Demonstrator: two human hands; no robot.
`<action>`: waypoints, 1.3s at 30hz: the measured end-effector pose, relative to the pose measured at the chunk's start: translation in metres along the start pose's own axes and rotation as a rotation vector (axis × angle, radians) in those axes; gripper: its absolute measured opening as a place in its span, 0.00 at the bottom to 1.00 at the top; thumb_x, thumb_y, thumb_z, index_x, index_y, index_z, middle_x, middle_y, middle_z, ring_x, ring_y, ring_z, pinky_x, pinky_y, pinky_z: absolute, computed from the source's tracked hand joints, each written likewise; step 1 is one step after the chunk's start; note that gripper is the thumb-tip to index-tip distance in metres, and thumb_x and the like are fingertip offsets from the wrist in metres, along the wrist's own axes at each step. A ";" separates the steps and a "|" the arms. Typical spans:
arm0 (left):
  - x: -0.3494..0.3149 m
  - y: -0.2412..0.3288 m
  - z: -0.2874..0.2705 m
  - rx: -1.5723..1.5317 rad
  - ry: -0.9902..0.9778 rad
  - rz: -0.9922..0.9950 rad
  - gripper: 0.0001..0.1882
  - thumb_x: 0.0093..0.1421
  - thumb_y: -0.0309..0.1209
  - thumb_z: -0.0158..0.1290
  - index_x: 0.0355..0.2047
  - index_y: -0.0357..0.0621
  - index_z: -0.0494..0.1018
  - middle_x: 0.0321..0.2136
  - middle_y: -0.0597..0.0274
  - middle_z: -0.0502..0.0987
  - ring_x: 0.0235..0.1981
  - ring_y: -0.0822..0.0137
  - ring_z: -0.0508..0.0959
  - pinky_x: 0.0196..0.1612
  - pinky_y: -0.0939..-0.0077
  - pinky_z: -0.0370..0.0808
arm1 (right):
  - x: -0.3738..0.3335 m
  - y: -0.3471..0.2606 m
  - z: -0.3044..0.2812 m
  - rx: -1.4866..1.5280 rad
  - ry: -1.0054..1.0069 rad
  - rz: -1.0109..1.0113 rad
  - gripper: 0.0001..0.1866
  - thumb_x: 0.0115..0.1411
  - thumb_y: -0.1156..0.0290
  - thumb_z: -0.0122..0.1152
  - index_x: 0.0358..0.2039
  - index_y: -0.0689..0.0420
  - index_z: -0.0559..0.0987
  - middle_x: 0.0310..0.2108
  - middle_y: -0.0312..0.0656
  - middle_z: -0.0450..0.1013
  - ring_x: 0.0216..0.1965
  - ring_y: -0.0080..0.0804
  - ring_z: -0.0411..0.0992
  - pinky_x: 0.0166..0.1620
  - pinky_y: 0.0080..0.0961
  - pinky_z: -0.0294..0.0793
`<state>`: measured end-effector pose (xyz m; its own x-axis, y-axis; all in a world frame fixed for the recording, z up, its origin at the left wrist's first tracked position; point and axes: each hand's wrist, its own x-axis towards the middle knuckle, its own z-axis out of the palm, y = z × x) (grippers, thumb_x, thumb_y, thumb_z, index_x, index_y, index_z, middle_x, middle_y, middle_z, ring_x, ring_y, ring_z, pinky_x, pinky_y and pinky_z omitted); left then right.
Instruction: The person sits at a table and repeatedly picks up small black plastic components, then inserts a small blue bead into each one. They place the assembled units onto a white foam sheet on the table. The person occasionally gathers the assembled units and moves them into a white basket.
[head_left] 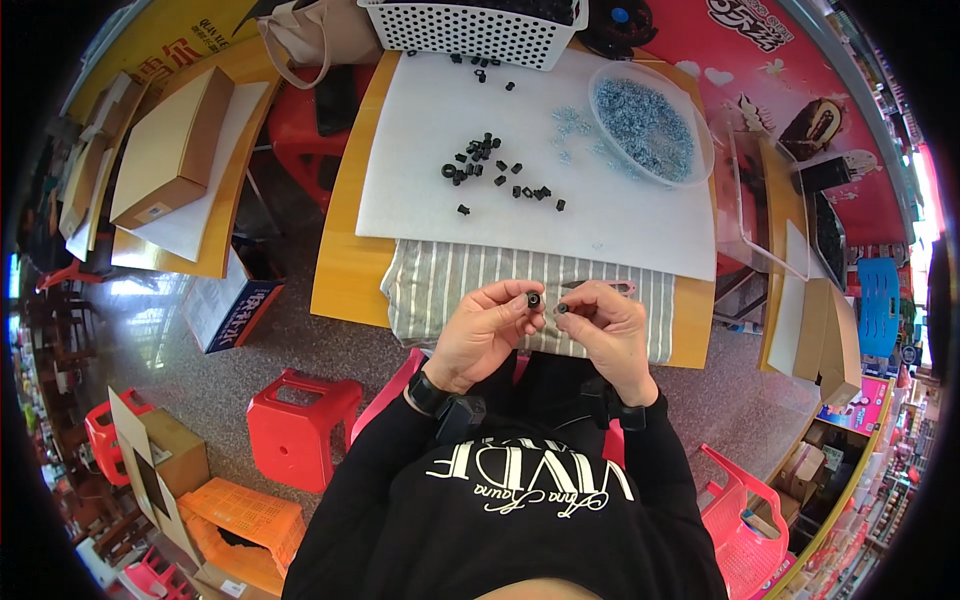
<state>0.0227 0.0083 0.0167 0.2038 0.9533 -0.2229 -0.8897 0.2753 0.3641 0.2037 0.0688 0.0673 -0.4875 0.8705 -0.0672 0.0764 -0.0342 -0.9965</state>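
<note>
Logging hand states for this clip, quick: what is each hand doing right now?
Left hand: closed, pinching a small black ring part.
Right hand: closed, pinching a small black piece.

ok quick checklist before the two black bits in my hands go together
1. Left hand pinches a small black ring at its fingertips: ok.
2. Right hand pinches a second black piece: ok.
3. The two pieces are close, facing each other, not yet joined: ok.
4. Whether they line up squarely: cannot tell, too small.
5. Spare black pieces lie on the white sheet: ok.
6. Clear bowl of small metal parts sits at the sheet's right: ok.
</note>
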 end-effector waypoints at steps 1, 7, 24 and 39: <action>-0.004 -0.001 0.002 -0.014 -0.012 -0.003 0.13 0.66 0.25 0.50 0.49 0.33 0.73 0.37 0.57 0.78 0.36 0.68 0.77 0.40 0.78 0.74 | -0.004 0.001 0.001 0.012 0.014 0.018 0.06 0.53 0.85 0.63 0.32 0.63 0.78 0.27 0.32 0.72 0.30 0.13 0.69 0.33 0.14 0.68; 0.002 0.001 0.004 -0.042 -0.025 0.004 0.13 0.66 0.25 0.49 0.49 0.34 0.73 0.37 0.57 0.77 0.37 0.68 0.77 0.40 0.79 0.74 | 0.000 0.002 -0.001 0.023 0.020 -0.023 0.06 0.53 0.85 0.62 0.31 0.63 0.78 0.29 0.33 0.73 0.32 0.14 0.71 0.35 0.15 0.70; 0.002 -0.005 -0.005 0.054 -0.021 0.026 0.13 0.65 0.24 0.51 0.49 0.34 0.73 0.38 0.60 0.78 0.36 0.72 0.76 0.41 0.77 0.73 | -0.001 -0.005 0.020 0.058 0.045 -0.088 0.08 0.55 0.87 0.62 0.35 0.65 0.79 0.32 0.39 0.74 0.33 0.23 0.75 0.37 0.18 0.75; 0.002 -0.010 -0.012 0.099 -0.042 0.027 0.13 0.65 0.23 0.52 0.49 0.37 0.74 0.40 0.61 0.79 0.39 0.72 0.77 0.41 0.77 0.75 | 0.004 0.006 0.018 -0.216 0.049 -0.297 0.10 0.48 0.88 0.66 0.32 0.64 0.79 0.27 0.41 0.74 0.26 0.25 0.72 0.28 0.20 0.71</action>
<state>0.0270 0.0060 0.0015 0.1988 0.9643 -0.1747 -0.8508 0.2583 0.4576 0.1866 0.0633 0.0604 -0.4745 0.8494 0.2312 0.1218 0.3235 -0.9384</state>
